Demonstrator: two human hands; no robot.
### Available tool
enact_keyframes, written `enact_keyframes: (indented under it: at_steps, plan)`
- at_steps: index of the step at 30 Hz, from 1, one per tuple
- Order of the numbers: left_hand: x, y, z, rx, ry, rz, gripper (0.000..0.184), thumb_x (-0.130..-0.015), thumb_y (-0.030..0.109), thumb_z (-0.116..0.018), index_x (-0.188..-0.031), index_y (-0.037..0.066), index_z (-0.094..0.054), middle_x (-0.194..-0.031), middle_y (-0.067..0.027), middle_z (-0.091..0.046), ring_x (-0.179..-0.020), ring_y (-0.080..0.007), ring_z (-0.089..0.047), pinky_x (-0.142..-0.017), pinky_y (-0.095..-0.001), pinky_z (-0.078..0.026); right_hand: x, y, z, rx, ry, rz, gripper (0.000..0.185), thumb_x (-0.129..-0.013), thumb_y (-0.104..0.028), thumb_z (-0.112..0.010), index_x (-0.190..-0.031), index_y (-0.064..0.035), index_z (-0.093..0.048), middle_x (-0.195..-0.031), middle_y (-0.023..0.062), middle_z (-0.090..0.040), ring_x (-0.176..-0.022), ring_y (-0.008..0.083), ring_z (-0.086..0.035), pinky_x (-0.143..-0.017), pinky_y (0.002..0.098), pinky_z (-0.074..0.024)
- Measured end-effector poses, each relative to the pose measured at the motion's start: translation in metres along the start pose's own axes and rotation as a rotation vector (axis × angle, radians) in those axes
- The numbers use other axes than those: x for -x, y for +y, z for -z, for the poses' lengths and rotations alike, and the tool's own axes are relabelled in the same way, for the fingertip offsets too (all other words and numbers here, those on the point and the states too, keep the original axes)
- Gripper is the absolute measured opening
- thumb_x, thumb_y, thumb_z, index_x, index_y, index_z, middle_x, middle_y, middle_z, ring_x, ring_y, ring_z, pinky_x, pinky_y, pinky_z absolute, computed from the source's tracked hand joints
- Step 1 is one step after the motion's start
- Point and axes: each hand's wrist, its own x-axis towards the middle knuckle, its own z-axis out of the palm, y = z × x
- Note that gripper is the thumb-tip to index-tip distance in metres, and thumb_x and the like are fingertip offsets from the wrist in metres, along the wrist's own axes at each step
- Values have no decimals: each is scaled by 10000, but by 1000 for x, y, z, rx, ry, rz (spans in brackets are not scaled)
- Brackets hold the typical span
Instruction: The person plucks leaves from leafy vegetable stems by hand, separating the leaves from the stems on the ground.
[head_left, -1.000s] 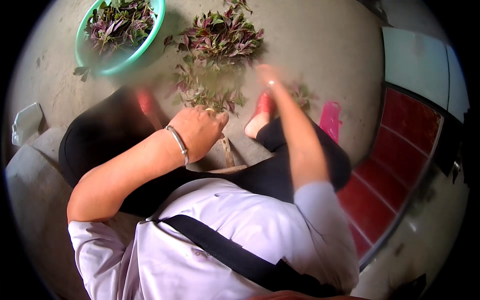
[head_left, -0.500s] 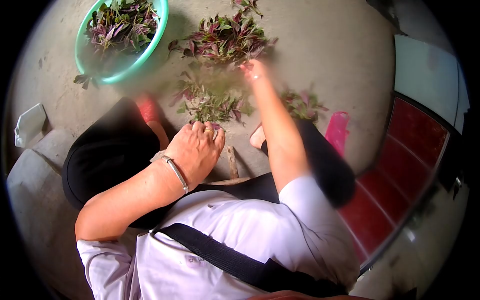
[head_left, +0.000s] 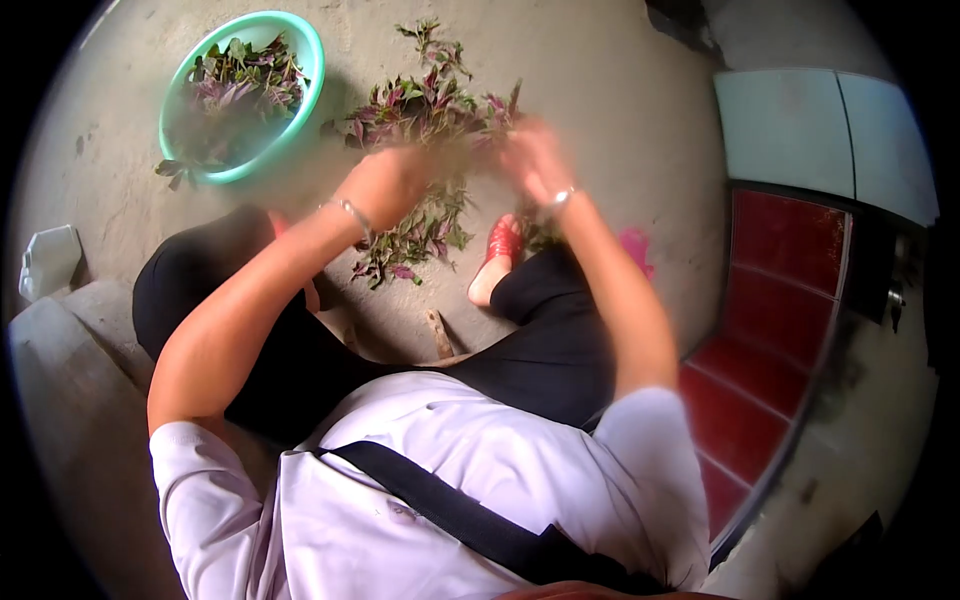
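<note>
One left hand (head_left: 393, 183): at the near edge of the leaf pile (head_left: 408, 112); blurred, we cannot tell its grip.
Right hand (head_left: 538, 165): by the pile's right side, equally unclear.
Green basin (head_left: 318, 85): left of the pile, leaves (head_left: 245, 82) inside.

Your bare left hand (head_left: 388, 185) is held out ahead of you, palm down, near your bare right hand (head_left: 537, 165), with a gap between them. Just behind the left grip, a shiny silver-coloured metal bracelet (head_left: 352, 220) circles your wrist; a second silver-coloured metal bracelet (head_left: 560, 200) circles the other. Your left forearm (head_left: 260, 285) and right forearm (head_left: 622, 285) slant inward toward the grips. Blur hides how far your fingers are curled.
</note>
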Motion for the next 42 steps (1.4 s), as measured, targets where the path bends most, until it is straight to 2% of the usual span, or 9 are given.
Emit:
enact_keyframes:
  at_steps: [4, 8, 14, 19, 23, 28, 33, 40, 42]
  plan:
    - [-20, 19, 9, 871, -158, 511, 366, -868, 310, -515, -1110, 35, -505, -1040, -108, -578, -819, -154, -570, -723, -301, -484, 66, -36, -44, 173, -105, 171, 114, -803, -12, -522, -871, -96, -484, -788, -22, -506, -716, 74, -507, -562, 235, -442]
    - [-22, 21, 6, 1471, -428, 315, 331, -869, 369, -497, -1055, 95, -508, -1025, -66, -565, -805, -150, -560, -723, -290, -477, 104, -42, -64, 484, -227, 280, 131, -795, 17, -542, -892, -50, -485, -821, -26, -518, -731, 32, -491, -602, 192, -416]
    - [-29, 20, 5, 1426, -329, -67, 200, -860, 220, -530, -998, 77, -553, -931, -8, -597, -834, -118, -564, -759, -272, -451, 116, -22, -74, 809, -277, 409, 184, -794, 31, -548, -963, -4, -487, -860, 25, -540, -757, 80, -540, -647, 220, -461]
    - [-23, 24, 20, 1383, -110, 137, 225, -838, 104, -555, -1056, 50, -543, -953, -43, -611, -855, -125, -560, -808, -297, -444, 105, -18, -80, 988, -245, 493, 223, -808, -51, -576, -1021, -16, -522, -895, 28, -566, -750, 68, -543, -649, 210, -451]
    - [-26, 24, 41, 1491, 17, 161, 132, -874, 103, -482, -984, 35, -510, -1023, -114, -604, -899, -171, -582, -810, -316, -464, 99, -33, -84, 606, -166, 91, 165, -825, -120, -585, -957, -22, -565, -781, -9, -581, -644, 69, -537, -582, 196, -437]
    - [-30, 2, 36, 1339, 290, 363, 78, -845, 122, -521, -857, 58, -479, -866, -60, -587, -675, -131, -525, -650, -258, -444, 90, -44, -72, 241, -86, 112, 185, -859, -131, -524, -1000, -17, -560, -813, 61, -607, -581, 89, -540, -516, 207, -426]
    - [-20, 16, 20, 1207, 176, 475, 87, -794, 131, -600, -812, 102, -519, -614, 26, -483, -527, -82, -420, -512, -241, -355, 90, -54, -69, -37, -200, 46, 257, -894, -176, -440, -1052, 5, -530, -987, 152, -596, -825, 168, -574, -709, 278, -454]
    - [-11, 26, 15, 1179, 27, 454, 121, -829, 149, -566, -930, 82, -570, -616, 37, -459, -515, -55, -382, -485, -188, -321, 88, -55, -72, -152, -234, -40, 311, -926, -209, -343, -1062, -9, -538, -950, 90, -606, -756, 142, -554, -631, 256, -430]
    - [-7, 27, 13, 1191, -120, 408, 170, -842, 147, -553, -986, 60, -579, -734, -24, -590, -522, -46, -417, -488, -160, -338, 85, -52, -69, -204, -263, -47, 265, -918, -224, -389, -1051, -52, -542, -996, 66, -596, -823, 140, -548, -708, 272, -426]
